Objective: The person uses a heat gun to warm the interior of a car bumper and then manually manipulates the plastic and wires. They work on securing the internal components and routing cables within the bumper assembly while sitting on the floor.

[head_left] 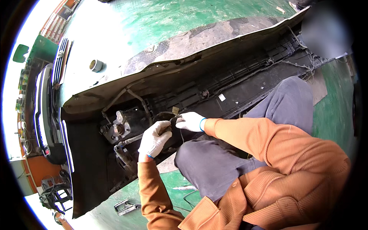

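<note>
A long dark car bumper lies with its hollow inside facing up, across the space before my knees. Both my hands wear white gloves. My left hand is closed, its fingertips at a dark cable over the near edge of the bumper. Close beside it on the right, my right hand pinches the same cable. What exactly sits between the fingertips is partly hidden. A small yellowish tag stands just above the right fingertips. Left of my hands, a black unit with grey fittings is mounted inside the bumper.
A wiring harness runs along the bumper toward the far right. An open roll of tape stands beyond the bumper. Other bumpers and grilles stand at the left. A metal bracket lies on the green floor. Another person's shoe shows far right.
</note>
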The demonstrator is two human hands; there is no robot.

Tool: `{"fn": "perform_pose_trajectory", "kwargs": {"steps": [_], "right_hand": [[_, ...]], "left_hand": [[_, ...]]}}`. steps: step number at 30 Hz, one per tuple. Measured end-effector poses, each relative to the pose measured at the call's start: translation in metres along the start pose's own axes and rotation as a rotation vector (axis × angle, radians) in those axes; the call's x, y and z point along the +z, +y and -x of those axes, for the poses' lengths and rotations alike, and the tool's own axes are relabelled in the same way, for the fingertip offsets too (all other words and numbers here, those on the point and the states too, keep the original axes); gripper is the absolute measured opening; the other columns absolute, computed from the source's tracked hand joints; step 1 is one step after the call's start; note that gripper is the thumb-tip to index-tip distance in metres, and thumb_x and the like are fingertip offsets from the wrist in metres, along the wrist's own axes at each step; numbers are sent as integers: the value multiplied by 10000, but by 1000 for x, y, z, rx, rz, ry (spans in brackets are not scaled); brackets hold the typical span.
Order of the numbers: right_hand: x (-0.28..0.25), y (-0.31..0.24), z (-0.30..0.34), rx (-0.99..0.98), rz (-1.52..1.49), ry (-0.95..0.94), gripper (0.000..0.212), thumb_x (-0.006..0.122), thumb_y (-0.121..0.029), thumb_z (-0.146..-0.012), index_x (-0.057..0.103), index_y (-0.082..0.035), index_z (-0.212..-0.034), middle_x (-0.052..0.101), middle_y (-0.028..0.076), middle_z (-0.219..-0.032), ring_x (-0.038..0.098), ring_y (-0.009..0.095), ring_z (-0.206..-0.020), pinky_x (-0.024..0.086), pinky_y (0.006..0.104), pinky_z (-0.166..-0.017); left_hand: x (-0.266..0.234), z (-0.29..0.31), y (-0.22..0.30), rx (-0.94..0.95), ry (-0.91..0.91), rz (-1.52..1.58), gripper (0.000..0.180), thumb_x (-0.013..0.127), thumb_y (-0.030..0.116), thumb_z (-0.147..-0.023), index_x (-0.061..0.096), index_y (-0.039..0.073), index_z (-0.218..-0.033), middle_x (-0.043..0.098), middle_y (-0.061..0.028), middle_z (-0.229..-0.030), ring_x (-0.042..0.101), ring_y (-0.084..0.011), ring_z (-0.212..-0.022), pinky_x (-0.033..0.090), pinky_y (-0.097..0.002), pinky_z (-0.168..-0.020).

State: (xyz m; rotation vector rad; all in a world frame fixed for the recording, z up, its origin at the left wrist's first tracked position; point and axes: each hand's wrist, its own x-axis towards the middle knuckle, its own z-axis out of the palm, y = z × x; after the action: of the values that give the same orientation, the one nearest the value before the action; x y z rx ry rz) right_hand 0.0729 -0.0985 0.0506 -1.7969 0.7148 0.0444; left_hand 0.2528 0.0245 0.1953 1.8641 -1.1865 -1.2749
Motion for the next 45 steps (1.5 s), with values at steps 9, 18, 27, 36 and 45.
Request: {"fn": "perform_pose_trajectory", "kwargs": {"steps": [9, 18, 27, 36, 45], "right_hand": [[33, 8, -10, 342, -1678, -95, 152, 645, -251, -1045, 681, -108, -1082, 704, 26, -956, 595, 81, -700, 472, 217, -550], [45, 16, -14, 448, -1142, 100, 200, 650, -243, -1010, 691, -69, -922, 673, 21, -741, 539, 110, -541, 417, 277, -480], [26, 42, -19, 469, -1222, 252, 160, 760, -182, -944, 729, -51, -1031, 723, 33, -765, 669, 114, -691, 516, 289, -652], [58, 5, -45, 742, -1643, 279, 180, 739, -200, -1004, 636, -98, -1112, 681, 53, -797, 609, 130, -563, 473, 308, -440], [79, 33, -75, 800, -2045, 125, 341, 648, -10, -1003, 583, -84, -1330, 686, 153, -1123, 723, 304, -1014, 643, 442, -819]], "left_hand": [[23, 8, -6, -197, -130, -151, 382, 749, 196, -934, 716, 10, -1266, 769, -110, -1092, 724, -201, -998, 564, -332, -925], [33, -88, -5, -13, 284, -652, 598, 713, 214, -918, 567, 38, -1470, 611, -215, -1453, 611, -359, -1329, 478, -393, -1138], [47, -41, 23, -417, 87, -996, 256, 687, 344, -912, 794, 119, -973, 758, -168, -946, 731, -387, -937, 575, -479, -828], [-79, 236, 39, -729, 1252, 129, 369, 699, 483, -986, 701, 135, -1107, 675, -25, -891, 598, -150, -693, 479, -288, -600], [-36, 257, -32, -946, 1220, -809, 510, 729, 238, -916, 594, -34, -1325, 689, -173, -1162, 671, -245, -1007, 562, -373, -868]]}}
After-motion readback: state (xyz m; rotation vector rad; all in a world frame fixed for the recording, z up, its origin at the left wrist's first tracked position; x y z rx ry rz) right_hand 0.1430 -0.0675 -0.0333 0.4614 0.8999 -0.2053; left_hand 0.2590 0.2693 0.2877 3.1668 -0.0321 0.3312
